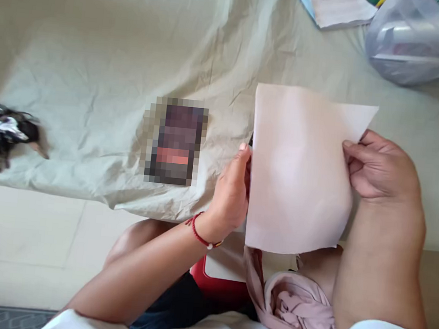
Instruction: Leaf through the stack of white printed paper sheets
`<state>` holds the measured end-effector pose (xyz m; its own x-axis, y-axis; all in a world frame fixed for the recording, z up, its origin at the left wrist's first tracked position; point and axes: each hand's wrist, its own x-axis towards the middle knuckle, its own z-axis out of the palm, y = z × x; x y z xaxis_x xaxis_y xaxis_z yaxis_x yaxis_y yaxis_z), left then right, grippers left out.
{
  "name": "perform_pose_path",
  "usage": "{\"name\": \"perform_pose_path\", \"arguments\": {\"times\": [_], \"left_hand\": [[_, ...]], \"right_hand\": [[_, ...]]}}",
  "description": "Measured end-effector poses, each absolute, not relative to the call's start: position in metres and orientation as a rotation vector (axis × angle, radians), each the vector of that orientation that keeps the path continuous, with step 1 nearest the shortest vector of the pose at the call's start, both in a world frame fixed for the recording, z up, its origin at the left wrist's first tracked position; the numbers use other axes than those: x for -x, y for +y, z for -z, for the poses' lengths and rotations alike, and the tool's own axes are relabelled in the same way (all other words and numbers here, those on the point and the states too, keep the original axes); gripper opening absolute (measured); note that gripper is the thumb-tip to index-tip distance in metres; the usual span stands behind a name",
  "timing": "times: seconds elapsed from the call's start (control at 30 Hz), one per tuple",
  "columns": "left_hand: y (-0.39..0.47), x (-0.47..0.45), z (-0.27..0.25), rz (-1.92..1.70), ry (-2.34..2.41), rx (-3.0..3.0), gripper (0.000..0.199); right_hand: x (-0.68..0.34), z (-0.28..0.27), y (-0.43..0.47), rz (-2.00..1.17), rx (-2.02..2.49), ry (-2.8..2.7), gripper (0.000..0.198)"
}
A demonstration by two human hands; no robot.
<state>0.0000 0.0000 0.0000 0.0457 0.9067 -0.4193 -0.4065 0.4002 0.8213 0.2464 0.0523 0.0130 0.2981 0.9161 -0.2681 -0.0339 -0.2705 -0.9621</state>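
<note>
Pink paper (298,172) pinched at both edges, left hand (230,194) and right hand (382,170); I'd keep it taut, grip light, to avoid creasing.

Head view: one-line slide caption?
Left hand and right hand hold a pale pink sheet by its side edges above a wrinkled beige cloth.

Wide bare cloth (97,59) far and left of held paper sheet (300,172), dark bundle (3,131) at left edge, plastic bag (421,44) and papers (341,8) blocking far right, blurred object (175,142) centre.
</note>
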Motion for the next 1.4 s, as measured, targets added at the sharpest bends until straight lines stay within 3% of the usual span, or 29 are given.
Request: {"name": "perform_pose_path", "arguments": {"times": [0.33,0.63,0.9,1.3,1.4], "left_hand": [[0.003,0.03,0.007,-1.021,1.073,-0.567,0.033],[0.0,0.029,0.011,-1.094,1.134,-0.52,0.04],[0.005,0.03,0.013,-1.128,1.087,-0.471,0.022],[0.005,0.027,0.013,-1.152,1.065,-0.517,0.038],[0.005,0.025,0.011,-1.147,1.08,-0.497,0.029]], "right_hand": [[-0.22,0.003,0.057,-1.034,1.591,-0.903,0.016],[-0.208,0.005,0.062,-0.953,1.634,-0.887,0.026],[-0.217,0.01,0.065,-0.801,1.698,-0.903,0.022],[-0.234,0.017,0.067,-0.643,1.704,-0.97,0.018],[-0.238,0.02,0.067,-0.623,1.686,-0.938,0.022]]}}
